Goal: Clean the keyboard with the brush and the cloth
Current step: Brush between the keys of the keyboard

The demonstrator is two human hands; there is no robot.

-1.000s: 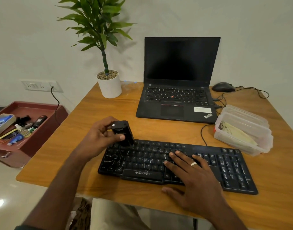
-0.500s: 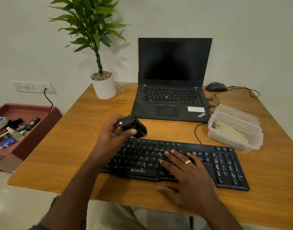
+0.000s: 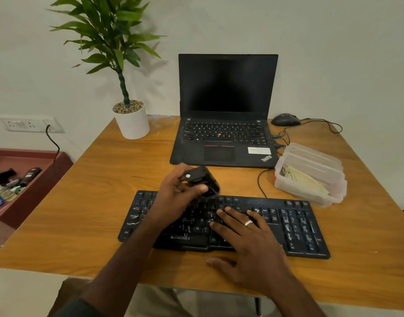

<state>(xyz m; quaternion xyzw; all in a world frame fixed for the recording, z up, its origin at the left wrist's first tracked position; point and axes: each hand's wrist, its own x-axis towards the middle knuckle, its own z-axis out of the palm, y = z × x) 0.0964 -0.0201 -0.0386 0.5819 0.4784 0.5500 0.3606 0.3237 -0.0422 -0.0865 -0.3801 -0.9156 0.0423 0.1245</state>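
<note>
The left hand (image 3: pixel 175 193) is gripping the small black brush (image 3: pixel 202 180) over the keyboard (image 3: pixel 297 225) top row. The brush is looking light and hard — easy to hold by its body. The right hand (image 3: pixel 246 241) is lying flat, pressing the keyboard so it is not sliding.

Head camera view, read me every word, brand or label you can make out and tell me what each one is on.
"ZEBRONICS": on the front edge of the black keyboard, below the space bar.
"ThinkPad": on the palm rest of the laptop, lower right corner.
"Ctrl", "Alt", "K", "M": keyboard keycaps; most other legends are blurred.
White sticker on the laptop: print too small to read.
Bottles in the red tray: labels too blurred to read.
</note>
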